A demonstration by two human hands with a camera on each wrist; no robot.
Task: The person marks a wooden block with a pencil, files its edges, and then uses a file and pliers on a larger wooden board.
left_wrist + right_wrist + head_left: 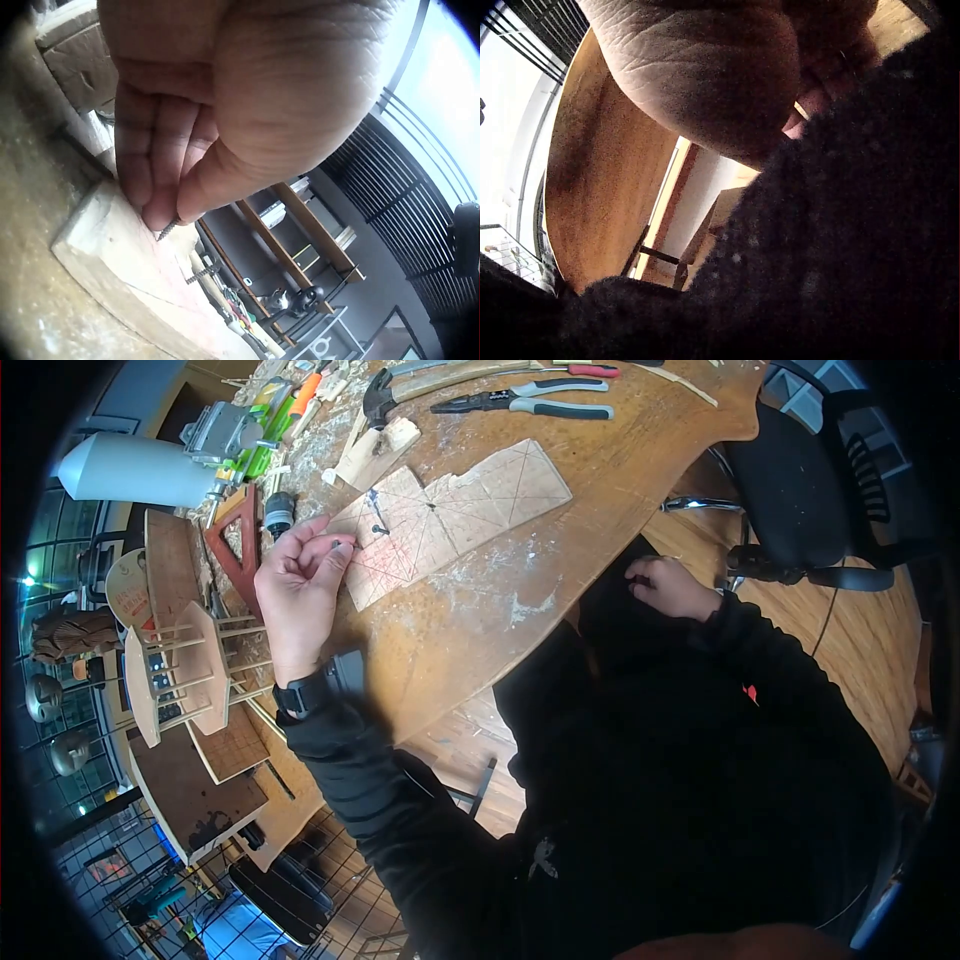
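Note:
In the head view my left hand (300,585) is at the near left corner of a wooden board (470,510) ruled with red and dark lines. Thumb and fingertips pinch a small screw, its threaded end (166,230) pointing down close over the board in the left wrist view. Another screw (380,530) stands up from the board just beyond those fingers. My right hand (675,588) rests on the dark-clothed lap, off the table, its fingers loosely curled. The right wrist view shows mostly its palm (705,82) and dark cloth.
Beyond the board lie a claw hammer (380,400), pliers (525,400) and wood scraps (378,452) among shavings. A red triangle (235,545) and a drill chuck (279,512) are left of the board. Wooden panels with dowels (185,665) stand nearer left. An office chair (810,490) is at right.

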